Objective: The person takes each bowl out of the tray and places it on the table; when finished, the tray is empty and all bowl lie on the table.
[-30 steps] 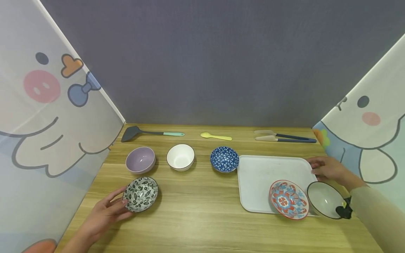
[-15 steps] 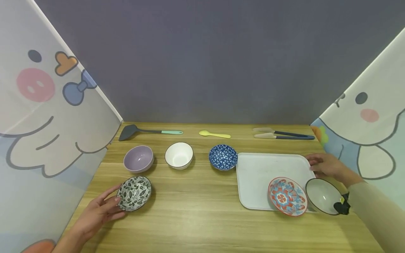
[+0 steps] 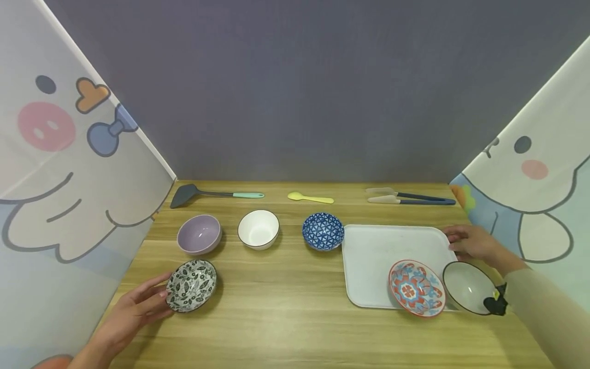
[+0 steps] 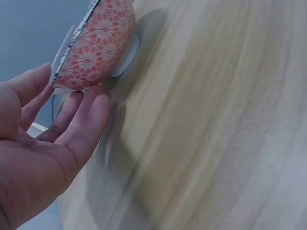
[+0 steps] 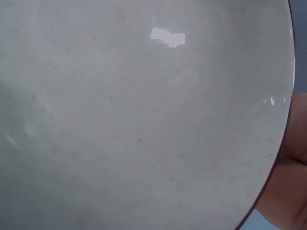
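Observation:
A bowl with a black-and-white leaf pattern inside [image 3: 191, 285] is held at its left rim by my left hand [image 3: 131, 310]. The left wrist view shows the same bowl's red flowered outside [image 4: 98, 45], thumb at the rim and fingers beneath. Whether its foot touches the table cannot be told. At the right, my right hand [image 3: 475, 245] grips the right edge of a white tray [image 3: 369, 266]; its fingertips are partly hidden. A white bowl with a dark rim [image 3: 467, 287] stands close by the right wrist and fills the right wrist view. Beside it, a red-and-blue patterned bowl [image 3: 417, 288] overlaps the tray's front edge.
A purple bowl [image 3: 199, 234], a white bowl [image 3: 258, 229] and a blue patterned bowl [image 3: 323, 231] form a row left of the tray. Behind them lie a spatula [image 3: 216, 193], a yellow spoon [image 3: 311, 198] and tongs [image 3: 410, 198]. Printed cloth walls flank the table.
My left hand has shifted the leaf-patterned bowl slightly left, away from the middle of the table. The right hand stays at the tray's edge. The whole head view has drifted a little.

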